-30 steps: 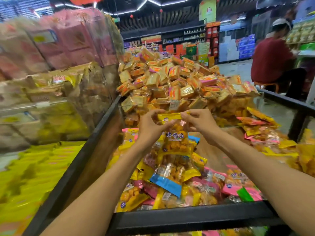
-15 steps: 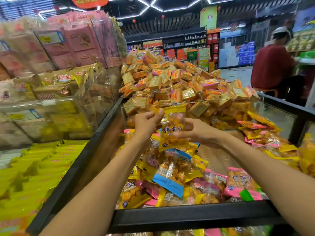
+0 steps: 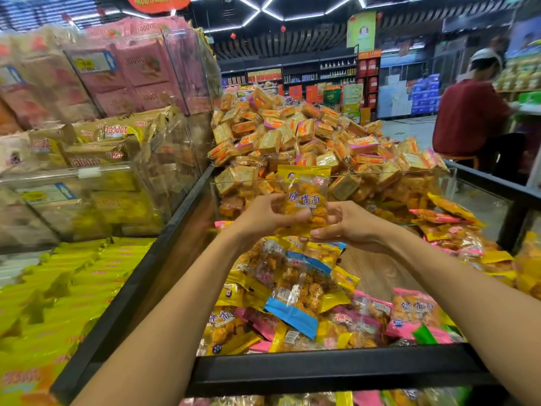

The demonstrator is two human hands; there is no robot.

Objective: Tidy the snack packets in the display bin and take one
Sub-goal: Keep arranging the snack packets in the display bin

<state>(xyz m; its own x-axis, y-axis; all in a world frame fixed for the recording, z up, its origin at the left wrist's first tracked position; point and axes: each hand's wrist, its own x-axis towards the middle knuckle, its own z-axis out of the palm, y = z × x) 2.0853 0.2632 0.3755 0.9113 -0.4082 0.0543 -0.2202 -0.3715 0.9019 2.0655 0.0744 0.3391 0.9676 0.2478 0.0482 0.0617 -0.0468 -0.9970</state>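
I hold one yellow snack packet (image 3: 304,197) in both hands' fingers (image 3: 301,213) (taken, apparently); the display bin (image 3: 336,367) heap looks untidy.

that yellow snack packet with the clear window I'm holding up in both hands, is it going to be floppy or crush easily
The yellow clear-windowed snack packet probably flexes but won't droop: it stands upright though the left hand and right hand grip only its lower half. The lumpy orange pieces inside look brittle, so squeezing may crush them. Its glossy film could be slippery.
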